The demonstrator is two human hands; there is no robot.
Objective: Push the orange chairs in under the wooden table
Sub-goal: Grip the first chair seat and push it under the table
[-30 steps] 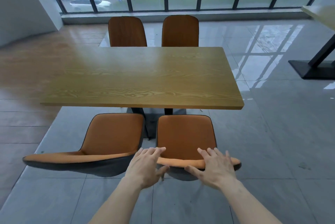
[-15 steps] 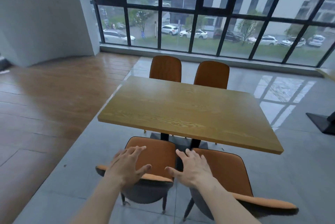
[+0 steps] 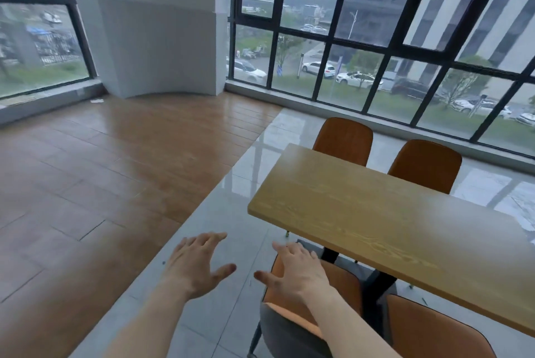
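Observation:
The wooden table [image 3: 376, 212] runs from the middle to the right edge of the head view. On its near side, the left orange chair [image 3: 338, 294] sits partly under the tabletop, and the right orange chair [image 3: 428, 328] shows at the bottom right. Two more orange chairs stand at the far side, one [image 3: 344, 140] on the left and one [image 3: 425, 166] on the right, with their backs against the table edge. My right hand [image 3: 295, 273] hovers over the near left chair's back with fingers spread. My left hand [image 3: 197, 262] is open in the air over the grey tiles, left of that chair.
Grey floor tiles [image 3: 225, 212] lie to the left of the table and meet a wood-plank floor [image 3: 101, 169] further left. A white pillar [image 3: 162, 24] and tall black-framed windows [image 3: 376, 39] close off the back.
The view has swung left and up, so the table has shifted to the right. My hands have come off the chair backs and now float with fingers spread.

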